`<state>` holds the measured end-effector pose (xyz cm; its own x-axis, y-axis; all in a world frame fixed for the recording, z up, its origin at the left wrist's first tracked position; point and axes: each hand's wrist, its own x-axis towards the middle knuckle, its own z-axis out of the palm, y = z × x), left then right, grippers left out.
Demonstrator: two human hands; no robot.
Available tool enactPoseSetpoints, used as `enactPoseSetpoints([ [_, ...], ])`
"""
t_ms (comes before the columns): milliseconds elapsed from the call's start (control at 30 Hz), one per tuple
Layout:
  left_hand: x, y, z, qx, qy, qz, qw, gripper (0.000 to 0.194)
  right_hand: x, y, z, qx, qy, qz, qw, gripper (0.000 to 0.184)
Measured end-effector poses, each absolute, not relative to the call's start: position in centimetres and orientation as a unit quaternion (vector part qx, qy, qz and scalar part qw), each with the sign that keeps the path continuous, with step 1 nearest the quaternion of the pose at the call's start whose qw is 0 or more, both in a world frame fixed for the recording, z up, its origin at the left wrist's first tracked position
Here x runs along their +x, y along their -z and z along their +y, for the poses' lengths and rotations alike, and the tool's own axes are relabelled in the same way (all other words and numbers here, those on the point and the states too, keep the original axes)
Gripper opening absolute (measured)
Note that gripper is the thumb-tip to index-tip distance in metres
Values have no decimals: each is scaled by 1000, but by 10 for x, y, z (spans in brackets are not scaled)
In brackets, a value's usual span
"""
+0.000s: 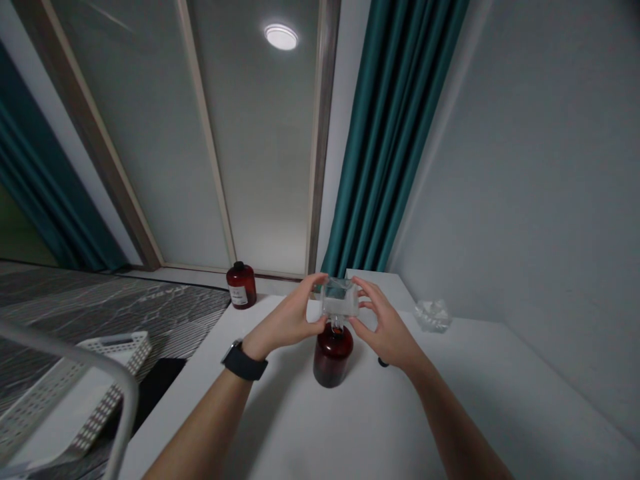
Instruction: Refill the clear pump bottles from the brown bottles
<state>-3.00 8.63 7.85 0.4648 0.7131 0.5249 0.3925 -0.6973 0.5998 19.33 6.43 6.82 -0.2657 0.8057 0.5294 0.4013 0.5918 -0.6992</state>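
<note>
Between both hands a clear bottle (339,297) is held upside down, its narrow neck pointing at the mouth of a dark red bottle (331,360). That red bottle stands upright on the white table (305,440). My left hand (293,312) grips the clear bottle's left side, thumb low and fingers high; a black-strapped watch sits on this wrist. On the opposite side, the fingers and thumb of my right hand (383,320) press against the clear bottle. A small black cap (383,363) lies partly hidden by my right hand. Whether the two necks touch, I cannot tell.
A second red bottle (241,287) with a white label and black top stands at the table's far left. Crumpled clear plastic (433,315) lies at right, near the wall. A white perforated basket (65,400) and a curved pale bar (131,400) are at lower left.
</note>
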Motion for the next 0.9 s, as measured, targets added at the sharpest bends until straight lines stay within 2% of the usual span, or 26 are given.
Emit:
enactPoseSetpoints([
  [433, -30, -82, 84, 852, -373, 333, 152, 71, 197, -72, 62, -391, -192, -780, 449, 68],
  [900, -31, -85, 82, 848, -383, 330, 157, 69, 199, -70, 62, -404, -167, -789, 432, 70],
])
